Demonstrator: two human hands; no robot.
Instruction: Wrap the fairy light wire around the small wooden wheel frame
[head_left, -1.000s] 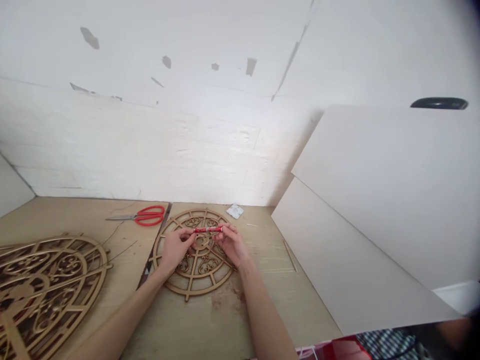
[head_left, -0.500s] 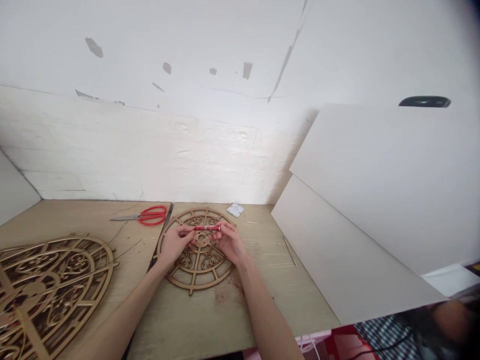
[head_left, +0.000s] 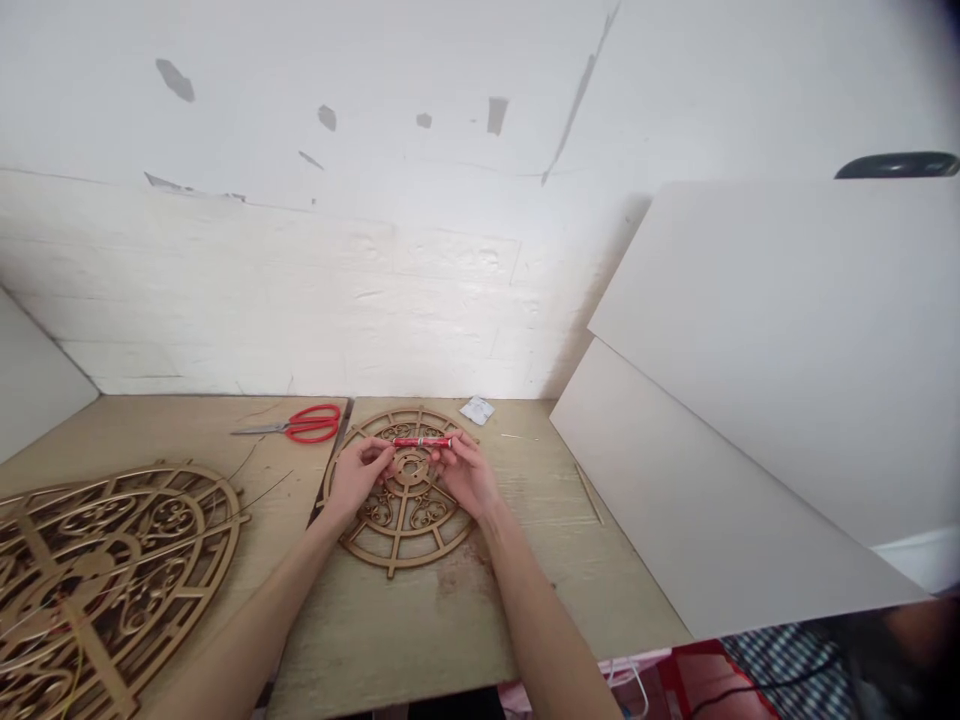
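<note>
A slim red pen with a pale band near its middle lies level between my two hands. My left hand is closed, thumb and fingertips meeting at the pen's left end. On the other end, my right hand pinches it with the fingers curled. Below both hands, a round gold-brown openwork panel with scroll patterns and a ring at its centre rests flat on the table. My hands hide parts of its left and right sides.
Red-handled scissors lie at the back left. Nearer, several similar round panels seem stacked, with thin wires across them. A small white packet and a thin stick lie to the right. White boards lean along the right side.
The view has shifted slightly. More of the red pen shows between my hands, and my left fingers sit lower against its left end. The panel stays on the table.
</note>
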